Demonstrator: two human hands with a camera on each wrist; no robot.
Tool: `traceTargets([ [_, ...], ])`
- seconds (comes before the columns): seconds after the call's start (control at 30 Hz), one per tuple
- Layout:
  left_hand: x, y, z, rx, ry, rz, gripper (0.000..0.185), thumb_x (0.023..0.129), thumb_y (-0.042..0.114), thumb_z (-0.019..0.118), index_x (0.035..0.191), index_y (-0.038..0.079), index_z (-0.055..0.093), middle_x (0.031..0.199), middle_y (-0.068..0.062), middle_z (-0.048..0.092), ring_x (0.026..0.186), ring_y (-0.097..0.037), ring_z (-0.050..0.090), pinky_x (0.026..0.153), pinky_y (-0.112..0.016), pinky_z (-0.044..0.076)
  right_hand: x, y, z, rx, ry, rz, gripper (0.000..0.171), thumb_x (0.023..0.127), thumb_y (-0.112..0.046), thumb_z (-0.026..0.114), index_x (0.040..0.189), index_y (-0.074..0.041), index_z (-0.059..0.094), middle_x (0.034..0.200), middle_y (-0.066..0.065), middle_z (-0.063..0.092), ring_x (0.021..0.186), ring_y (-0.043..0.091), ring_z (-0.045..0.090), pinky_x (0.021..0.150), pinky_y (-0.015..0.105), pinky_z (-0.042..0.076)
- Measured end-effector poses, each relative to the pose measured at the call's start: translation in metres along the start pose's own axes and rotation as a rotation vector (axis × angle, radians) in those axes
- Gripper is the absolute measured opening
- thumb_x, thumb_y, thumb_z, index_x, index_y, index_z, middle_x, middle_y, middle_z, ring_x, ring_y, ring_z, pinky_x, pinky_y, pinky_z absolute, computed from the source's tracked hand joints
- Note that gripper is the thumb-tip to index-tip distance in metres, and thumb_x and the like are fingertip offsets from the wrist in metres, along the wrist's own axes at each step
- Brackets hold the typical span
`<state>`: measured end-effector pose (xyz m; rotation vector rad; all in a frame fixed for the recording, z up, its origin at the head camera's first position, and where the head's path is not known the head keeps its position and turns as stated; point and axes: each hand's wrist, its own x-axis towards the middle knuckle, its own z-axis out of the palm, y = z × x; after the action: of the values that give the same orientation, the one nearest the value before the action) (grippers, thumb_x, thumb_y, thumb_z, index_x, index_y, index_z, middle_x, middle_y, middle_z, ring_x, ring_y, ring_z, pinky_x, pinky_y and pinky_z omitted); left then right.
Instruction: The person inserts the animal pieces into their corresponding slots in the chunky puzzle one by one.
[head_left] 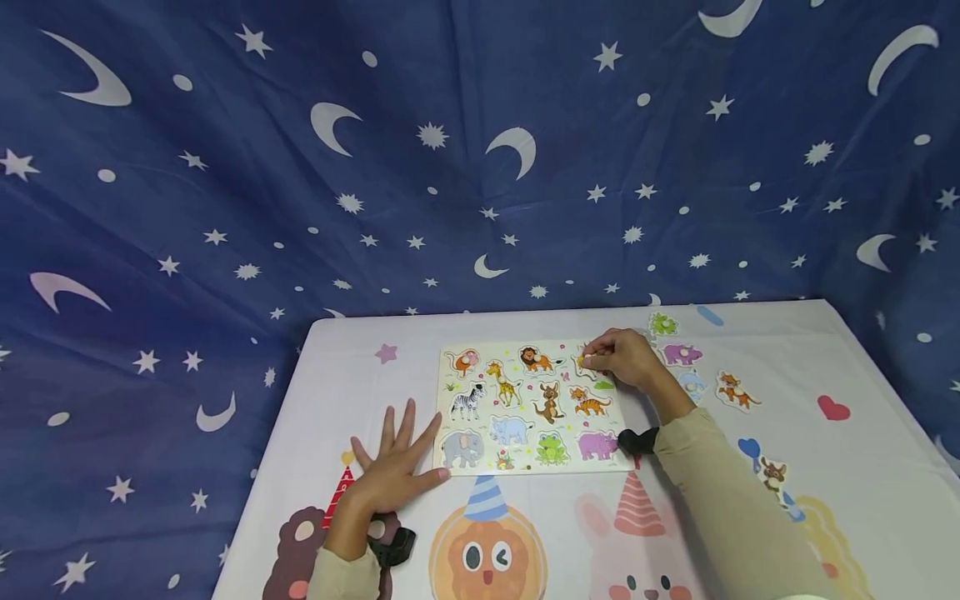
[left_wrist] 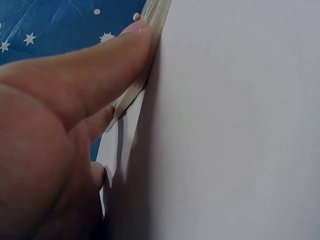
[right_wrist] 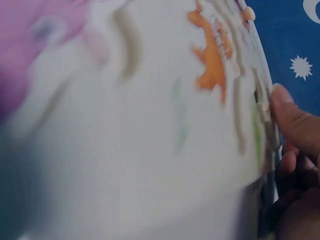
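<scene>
A wooden animal puzzle board [head_left: 480, 461] lies on the table, with a monkey [head_left: 463, 362], lion [head_left: 534, 360], giraffe [head_left: 504, 385] and zebra [head_left: 468, 402] among its pictures. My left hand [head_left: 397, 471] is spread flat beside its left edge, fingers straight, thumb at the lower left corner. In the left wrist view the thumb [left_wrist: 115, 60] presses along the board's edge [left_wrist: 152, 47]. At the upper right slot, my right hand [head_left: 624, 357] pinches a small puzzle piece [head_left: 582, 363] between thumb and fingertips. The fingers hide most of that piece.
Right of the board lie loose pieces: a green one [head_left: 663, 324], a purple hippo [head_left: 681, 355], a blue animal [head_left: 692, 385], a tiger [head_left: 737, 391] and a kangaroo [head_left: 773, 473]. The tablecloth [head_left: 337, 358] has printed cartoon animals. A blue starry curtain [head_left: 420, 200] hangs behind.
</scene>
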<state>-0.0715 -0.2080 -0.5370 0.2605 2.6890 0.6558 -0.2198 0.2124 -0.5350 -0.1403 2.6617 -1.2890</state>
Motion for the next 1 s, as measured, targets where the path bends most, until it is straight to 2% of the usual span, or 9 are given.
traceTargets([
  [0.33, 0.0006, 0.0024, 0.0003, 0.001, 0.005, 0.008, 0.088, 0.088, 0.067, 0.064, 0.162, 0.038, 0.025, 0.173, -0.005, -0.011, 0.156, -0.043, -0.022, 0.100, -0.084, -0.024, -0.0003, 0.0007, -0.0013, -0.036, 0.001, 0.021, 0.016, 0.085, -0.020, 0.084, 0.093, -0.007, 0.079, 0.086, 0.005, 0.059, 0.073, 0.019, 0.052, 0.061, 0.029, 0.044],
  [0.77, 0.0000, 0.0002, 0.0003, -0.010, -0.006, 0.009, 0.087, 0.090, 0.068, 0.062, 0.162, 0.039, 0.023, 0.173, -0.005, -0.013, 0.155, -0.042, -0.024, 0.100, -0.082, -0.027, 0.0004, -0.0012, -0.0036, -0.050, -0.038, 0.030, 0.019, 0.086, -0.021, 0.084, 0.097, -0.006, 0.078, 0.091, 0.007, 0.063, 0.076, 0.018, 0.052, 0.064, 0.028, 0.045],
  [1.0, -0.0012, 0.0006, 0.0019, 0.000, 0.021, 0.010, 0.088, 0.088, 0.066, 0.065, 0.162, 0.039, 0.025, 0.173, -0.006, -0.010, 0.156, -0.043, -0.021, 0.101, -0.083, -0.025, -0.0010, 0.0002, -0.0042, -0.031, -0.051, 0.029, 0.016, 0.087, -0.019, 0.082, 0.098, -0.008, 0.079, 0.091, 0.007, 0.062, 0.076, 0.018, 0.053, 0.063, 0.027, 0.047],
])
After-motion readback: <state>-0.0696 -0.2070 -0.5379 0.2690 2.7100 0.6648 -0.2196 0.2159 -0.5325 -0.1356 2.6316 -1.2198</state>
